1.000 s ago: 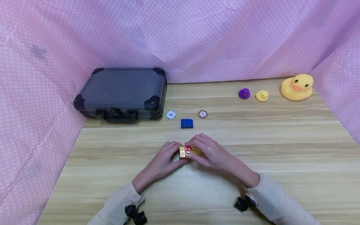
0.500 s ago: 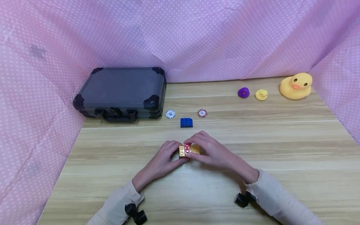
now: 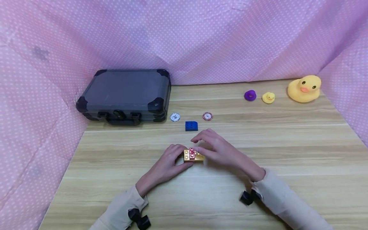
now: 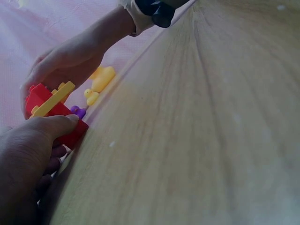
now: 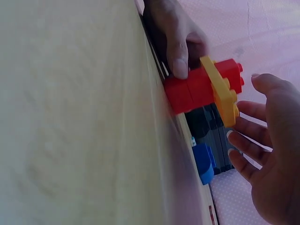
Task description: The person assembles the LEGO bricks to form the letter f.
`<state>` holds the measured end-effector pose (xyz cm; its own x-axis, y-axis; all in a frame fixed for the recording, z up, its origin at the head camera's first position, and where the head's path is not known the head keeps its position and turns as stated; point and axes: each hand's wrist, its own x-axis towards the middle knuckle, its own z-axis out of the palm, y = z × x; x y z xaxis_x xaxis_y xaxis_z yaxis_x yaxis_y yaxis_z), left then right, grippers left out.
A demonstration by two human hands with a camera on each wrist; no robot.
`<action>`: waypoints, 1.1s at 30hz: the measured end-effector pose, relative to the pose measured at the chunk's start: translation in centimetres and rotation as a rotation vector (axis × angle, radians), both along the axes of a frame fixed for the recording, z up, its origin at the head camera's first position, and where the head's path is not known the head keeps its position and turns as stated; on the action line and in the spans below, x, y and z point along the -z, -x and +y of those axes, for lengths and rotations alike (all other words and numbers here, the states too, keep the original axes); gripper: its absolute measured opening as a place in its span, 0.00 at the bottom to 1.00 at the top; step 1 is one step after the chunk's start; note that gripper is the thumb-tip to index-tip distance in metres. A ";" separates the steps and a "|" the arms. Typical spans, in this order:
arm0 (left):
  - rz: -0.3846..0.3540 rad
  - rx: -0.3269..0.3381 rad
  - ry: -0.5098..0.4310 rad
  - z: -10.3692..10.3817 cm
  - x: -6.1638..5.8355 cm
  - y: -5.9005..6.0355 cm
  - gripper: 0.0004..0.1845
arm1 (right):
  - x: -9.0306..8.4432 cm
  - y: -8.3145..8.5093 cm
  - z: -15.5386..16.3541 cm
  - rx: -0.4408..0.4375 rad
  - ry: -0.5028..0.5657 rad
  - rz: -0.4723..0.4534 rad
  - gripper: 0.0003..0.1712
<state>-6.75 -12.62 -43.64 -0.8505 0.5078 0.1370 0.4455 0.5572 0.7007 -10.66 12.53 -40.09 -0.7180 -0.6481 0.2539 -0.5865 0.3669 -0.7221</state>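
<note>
Yellow-red brick stack [image 3: 193, 155] held by left hand [image 3: 166, 164], right hand [image 3: 217, 150] now lifted off, fingers loose.

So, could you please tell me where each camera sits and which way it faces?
Head: above the table, looking forward and down; left hand, right hand and sleeves show.
Left wrist: low at table level, facing the ducks; both hands show.
Right wrist: low, facing the case; both hands show.
Shared: the red and yellow bricks.

On a wooden table [image 3: 287, 143], a left hand [image 3: 166, 164] grips a yellow and red brick stack [image 3: 193, 155], a right hand [image 3: 219, 150] hovering open at its 3 o'clock, a blue brick [image 3: 191, 126] at 12 o'clock.
</note>
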 end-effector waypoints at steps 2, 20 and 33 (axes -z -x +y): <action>-0.004 -0.002 0.002 0.0 0.0 0.0 0.20 | 0.1 0.5 0.0 0.008 0.008 0.012 0.16; -0.007 -0.015 0.005 0.1 0.3 0.0 0.19 | 1.9 4.8 -0.2 0.106 0.130 0.128 0.14; -0.003 -0.015 0.011 0.0 0.2 0.0 0.20 | 3.4 6.0 -0.6 0.171 0.114 0.132 0.18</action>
<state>-6.78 -12.64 -43.85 -0.8585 0.4964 0.1286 0.4349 0.5718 0.6957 -16.63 11.97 -43.49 -0.7706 -0.4816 0.4173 -0.6148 0.3897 -0.6857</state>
